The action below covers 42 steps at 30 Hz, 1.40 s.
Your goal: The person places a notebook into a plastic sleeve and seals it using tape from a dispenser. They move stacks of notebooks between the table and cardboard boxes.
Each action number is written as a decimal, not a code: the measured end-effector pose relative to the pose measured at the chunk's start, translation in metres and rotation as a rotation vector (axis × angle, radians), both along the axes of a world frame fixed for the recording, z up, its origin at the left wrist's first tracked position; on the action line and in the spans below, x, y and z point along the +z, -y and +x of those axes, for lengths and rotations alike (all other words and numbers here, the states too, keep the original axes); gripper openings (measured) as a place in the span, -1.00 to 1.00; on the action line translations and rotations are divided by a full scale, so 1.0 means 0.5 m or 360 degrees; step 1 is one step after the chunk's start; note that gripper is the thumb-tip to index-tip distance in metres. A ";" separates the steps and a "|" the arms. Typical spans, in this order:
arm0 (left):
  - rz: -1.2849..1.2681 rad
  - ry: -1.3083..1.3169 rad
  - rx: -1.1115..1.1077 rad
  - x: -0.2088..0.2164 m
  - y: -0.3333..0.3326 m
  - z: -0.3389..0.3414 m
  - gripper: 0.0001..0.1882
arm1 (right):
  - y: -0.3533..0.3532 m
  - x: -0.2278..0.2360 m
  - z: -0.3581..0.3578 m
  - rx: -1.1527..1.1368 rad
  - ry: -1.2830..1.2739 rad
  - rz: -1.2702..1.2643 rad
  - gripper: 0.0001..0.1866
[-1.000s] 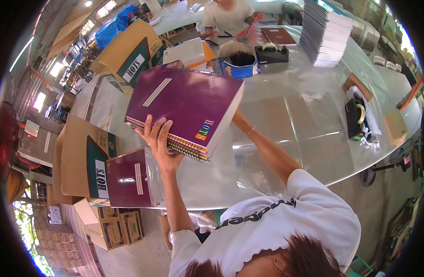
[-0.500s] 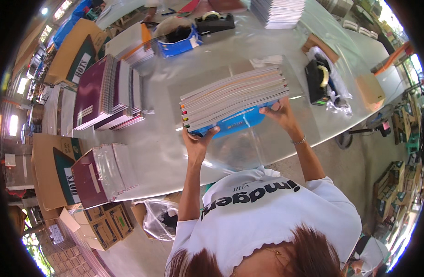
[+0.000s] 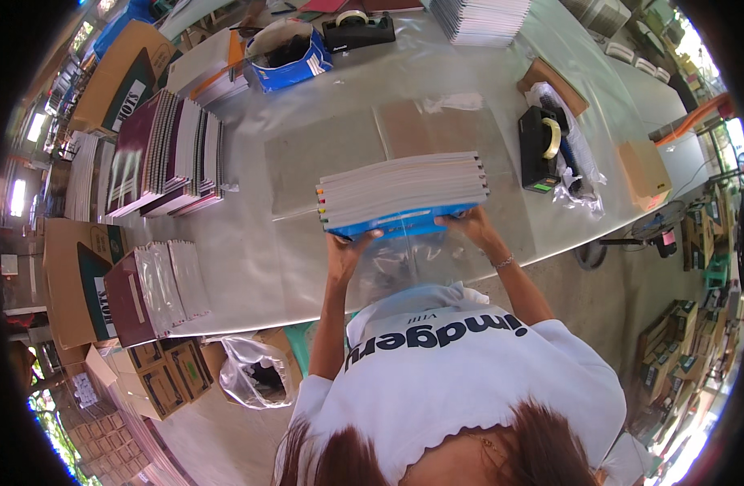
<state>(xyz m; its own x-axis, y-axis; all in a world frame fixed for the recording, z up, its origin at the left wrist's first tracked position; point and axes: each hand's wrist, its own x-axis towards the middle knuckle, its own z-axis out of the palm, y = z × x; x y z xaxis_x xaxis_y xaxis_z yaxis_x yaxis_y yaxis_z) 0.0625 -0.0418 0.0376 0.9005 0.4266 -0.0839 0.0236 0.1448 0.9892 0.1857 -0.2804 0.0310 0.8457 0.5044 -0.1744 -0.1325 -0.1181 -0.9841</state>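
I hold a thick stack of notebooks (image 3: 403,188) over the near part of the table, white page edges up and coloured tabs along both ends. A blue cover (image 3: 412,220) faces me on the near side. My left hand (image 3: 346,249) is closed on the lower left corner, its thumb over the blue cover. At the lower right corner my right hand (image 3: 469,227) grips the stack, thumb on the cover. The fingers of both hands are largely hidden beneath or behind the stack. Clear plastic sheeting (image 3: 331,121) covers the table below.
Maroon spiral notebooks (image 3: 145,154) lie at the left, with plastic-wrapped ones (image 3: 157,287) nearer me. Cartons (image 3: 72,279) stand along the left edge. A tape dispenser (image 3: 539,150) sits right, another (image 3: 358,31) at the back beside a blue bag (image 3: 289,58). Far back is another paper stack (image 3: 479,20).
The notebook stack has come closer to my body and turned more level, with both hands still gripping its ends. The whole view has shifted slightly.
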 end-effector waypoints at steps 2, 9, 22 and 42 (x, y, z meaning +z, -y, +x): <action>0.0142 -0.0055 -0.0016 0.011 0.006 -0.018 -0.53 | 0.015 0.009 -0.002 0.0074 0.0020 -0.0076 -0.36; 0.0255 -0.0274 -0.0281 -0.028 0.000 -0.050 -0.57 | 0.049 -0.051 0.002 0.0443 0.0078 -0.0349 -0.52; 0.0130 -0.0193 -0.0211 -0.068 -0.038 -0.066 -0.63 | 0.062 -0.055 -0.006 0.0317 -0.0111 0.0003 -0.56; -0.0234 -0.0558 -0.0144 -0.057 -0.067 0.100 -0.11 | -0.040 -0.064 0.086 -0.0004 -0.0599 0.0074 -0.05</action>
